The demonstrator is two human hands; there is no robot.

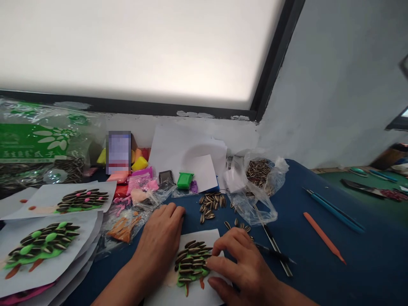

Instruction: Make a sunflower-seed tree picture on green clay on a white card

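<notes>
One white card (197, 298) flat on the blue desk (360, 272), bearing a green figure (185, 282) studded with striped seeds (191, 266). Hands apart: left hand (163, 231), palm down at the card's left edge, grip unclear from where I stand; right hand (244, 265), thumb parted from forefinger, fingertips at the figure's right side. Loose seeds (213, 200) just beyond the card.

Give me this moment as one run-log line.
Left hand: over left edge of seed picture | Right hand: loosely spread over its right side | Beyond picture: loose seeds, plastic bag
</notes>
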